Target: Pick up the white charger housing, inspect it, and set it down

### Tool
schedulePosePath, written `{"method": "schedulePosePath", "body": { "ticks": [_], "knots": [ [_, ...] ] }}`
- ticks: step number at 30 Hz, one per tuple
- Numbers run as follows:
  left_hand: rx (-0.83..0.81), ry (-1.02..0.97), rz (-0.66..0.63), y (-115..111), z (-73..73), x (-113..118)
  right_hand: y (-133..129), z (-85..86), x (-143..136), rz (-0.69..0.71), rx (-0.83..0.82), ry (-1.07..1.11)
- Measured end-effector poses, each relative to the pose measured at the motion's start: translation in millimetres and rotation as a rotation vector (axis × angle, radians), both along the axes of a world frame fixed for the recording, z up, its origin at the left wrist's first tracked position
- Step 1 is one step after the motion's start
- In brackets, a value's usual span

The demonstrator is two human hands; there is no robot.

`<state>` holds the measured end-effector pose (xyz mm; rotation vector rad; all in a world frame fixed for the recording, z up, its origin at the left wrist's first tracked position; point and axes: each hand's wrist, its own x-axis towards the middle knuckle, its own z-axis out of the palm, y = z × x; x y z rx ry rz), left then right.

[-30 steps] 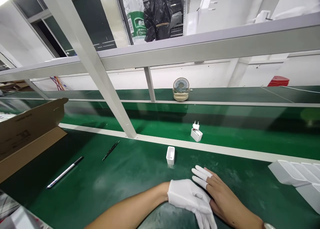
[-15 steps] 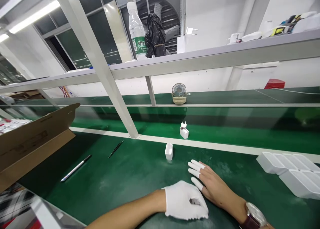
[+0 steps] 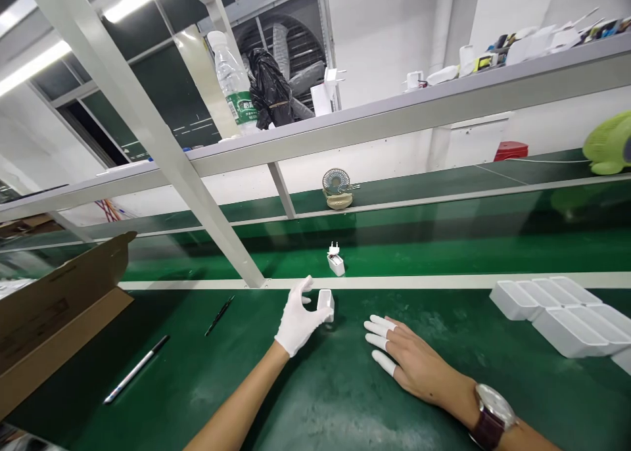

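My left hand (image 3: 302,319), in a white glove, is at the left side of a small open white box (image 3: 326,304). Its thumb and fingers are spread, with the thumb tip in front of the box. My right hand (image 3: 404,356) rests on the green table, fingers apart, with white covers on several fingertips and nothing in it. Behind the box stands a white plug adapter piece (image 3: 336,260) with two pins pointing up.
Several white trays (image 3: 566,332) sit at the right. A pen (image 3: 137,370), a thin black tool (image 3: 219,315) and a cardboard box (image 3: 64,306) are at the left. A metal post (image 3: 217,227) rises behind; a small fan (image 3: 338,188) stands further back.
My left hand has moved forward and left from beside my right hand to the small white box, and its fingers have opened. The view has shifted to the right. My right hand stays on the table.
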<state>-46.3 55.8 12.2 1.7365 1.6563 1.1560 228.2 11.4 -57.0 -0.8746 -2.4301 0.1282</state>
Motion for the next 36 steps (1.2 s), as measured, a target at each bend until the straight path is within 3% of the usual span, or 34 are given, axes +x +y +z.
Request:
{"method": "schedulePosePath", "body": {
  "ticks": [2, 5, 15, 22, 25, 29, 36],
  "knots": [
    [-0.126, -0.035, -0.089, 3.7, -11.7, -2.3, -0.3, 0.8, 0.0, -0.007, 0.016, -0.008],
    [-0.217, -0.055, -0.122, 2.9, -20.3, -2.0, -0.7, 2.2, -0.3, -0.012, 0.038, -0.011],
    [-0.263, -0.148, -0.146, 6.1, -8.3, 3.9, 0.0, 7.9, -0.3, -0.015, -0.015, -0.049],
    [-0.278, -0.215, -0.132, 6.7, -24.4, 1.0, 0.3, 3.1, 2.6, -0.004, -0.038, -0.047],
    [-0.258, -0.185, -0.212, 5.5, -28.7, -6.2, 1.0, 1.7, 2.9, -0.003, -0.049, -0.055],
    [-0.284, -0.202, -0.302, 5.0, -24.4, -14.9, 1.3, 3.9, 2.4, 0.009, -0.056, -0.067],
    [-0.226, 0.006, -0.323, 5.4, -7.4, -9.2, 1.4, 6.9, 0.0, 0.011, -0.048, -0.045]
  ]
}}
